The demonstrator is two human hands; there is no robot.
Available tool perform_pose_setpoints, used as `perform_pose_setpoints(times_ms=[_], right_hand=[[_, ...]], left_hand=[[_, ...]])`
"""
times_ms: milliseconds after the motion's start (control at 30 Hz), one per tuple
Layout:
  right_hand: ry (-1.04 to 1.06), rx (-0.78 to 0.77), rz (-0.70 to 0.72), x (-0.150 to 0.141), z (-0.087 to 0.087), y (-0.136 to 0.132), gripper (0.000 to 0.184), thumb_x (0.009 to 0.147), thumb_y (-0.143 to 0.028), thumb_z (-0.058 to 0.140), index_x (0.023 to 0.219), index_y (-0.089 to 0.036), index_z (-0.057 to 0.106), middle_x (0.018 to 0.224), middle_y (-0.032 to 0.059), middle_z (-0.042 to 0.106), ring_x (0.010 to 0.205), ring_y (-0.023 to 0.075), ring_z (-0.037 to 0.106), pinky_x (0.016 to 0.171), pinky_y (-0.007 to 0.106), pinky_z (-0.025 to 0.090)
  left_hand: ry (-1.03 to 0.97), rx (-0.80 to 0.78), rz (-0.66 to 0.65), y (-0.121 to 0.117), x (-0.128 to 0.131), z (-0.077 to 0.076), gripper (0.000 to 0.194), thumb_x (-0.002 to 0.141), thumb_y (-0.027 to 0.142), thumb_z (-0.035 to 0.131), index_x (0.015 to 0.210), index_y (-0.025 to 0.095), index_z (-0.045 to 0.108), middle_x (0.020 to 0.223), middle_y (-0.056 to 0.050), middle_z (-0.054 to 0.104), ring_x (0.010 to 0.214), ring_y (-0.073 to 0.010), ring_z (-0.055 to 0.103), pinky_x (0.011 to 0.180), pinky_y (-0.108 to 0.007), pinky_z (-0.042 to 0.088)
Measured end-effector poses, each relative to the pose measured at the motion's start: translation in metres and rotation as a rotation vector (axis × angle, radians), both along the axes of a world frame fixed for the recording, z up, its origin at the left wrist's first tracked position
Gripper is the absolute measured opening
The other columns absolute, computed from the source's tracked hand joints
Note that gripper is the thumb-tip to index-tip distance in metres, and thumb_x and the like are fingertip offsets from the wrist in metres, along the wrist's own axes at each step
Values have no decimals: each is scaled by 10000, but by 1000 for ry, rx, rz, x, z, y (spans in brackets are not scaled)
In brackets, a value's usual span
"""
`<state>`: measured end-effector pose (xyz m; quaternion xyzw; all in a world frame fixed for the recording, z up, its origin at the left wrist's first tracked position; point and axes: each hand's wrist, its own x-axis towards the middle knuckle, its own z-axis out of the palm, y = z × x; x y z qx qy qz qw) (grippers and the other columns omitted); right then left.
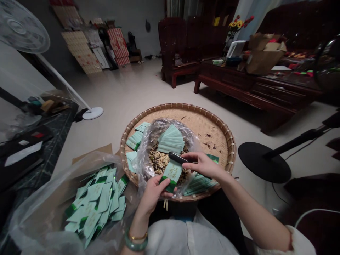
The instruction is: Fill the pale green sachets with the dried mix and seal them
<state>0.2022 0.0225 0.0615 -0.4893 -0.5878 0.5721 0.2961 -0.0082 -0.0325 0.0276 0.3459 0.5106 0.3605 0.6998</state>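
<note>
My left hand [152, 194] grips a pale green packet [172, 172] with gold print and a dark green band. My right hand [202, 164] holds a black-handled tool [177, 157] against the packet's top edge. Below them, a clear plastic bag [145, 164] lies open on a round woven bamboo tray [186, 108], with a mixed dry grainy blend [159, 159] inside. A fanned stack of pale green packets [171, 140] rests on the bag's contents. More packets [199, 184] lie on the tray. A large pile of packets [95, 202] sits on plastic sheeting at lower left.
A standing fan [26, 28] rises at left beside a dark marble-like counter [39, 152]. A round black stand base [264, 162] sits on the tiled floor at right. Dark wooden furniture [252, 79] holds a cardboard box [264, 53] at the back.
</note>
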Motion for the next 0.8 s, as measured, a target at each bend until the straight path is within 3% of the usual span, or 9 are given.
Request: perform_pose_setpoints(times_ms=[167,300,367,600,800], right_hand=[[144,-136,-53,8,-4,3,483,688,-453,708,1052,-139,659,789,36,666,663,145,581,573,261,473],[30,-27,-83,5,-5,3,475,644,-378,753,1050,-148,665,956,66,690,815,188,613,683,289,487],[-33,39,-95,1,-5,2,433,650,-370,745,1013,-142,680,939,67,699,828,203,620,717,305,482],[-8,-13,-50,2,-4,3,474,638,-411,745,1028,-149,677,875,52,695,748,182,616,615,271,474],[-39,64,-80,1,-6,2,389,658,-401,732,952,-149,695,841,49,689,704,166,598,615,272,468]], left_hand=[[-22,16,41,1,-2,-1,410,629,459,764,802,99,671,721,-72,716,615,-154,685,509,-186,545],[-5,27,35,1,-2,0,420,623,459,766,817,97,680,739,-73,720,638,-164,692,518,-191,551],[5,29,26,1,-1,1,434,618,470,764,819,95,678,733,-74,721,626,-163,691,516,-193,551],[51,17,39,2,-1,4,421,615,467,761,792,95,677,708,-76,727,624,-164,693,519,-189,544],[41,26,43,4,0,4,446,590,469,773,816,96,680,758,-80,735,643,-175,700,523,-200,552]])
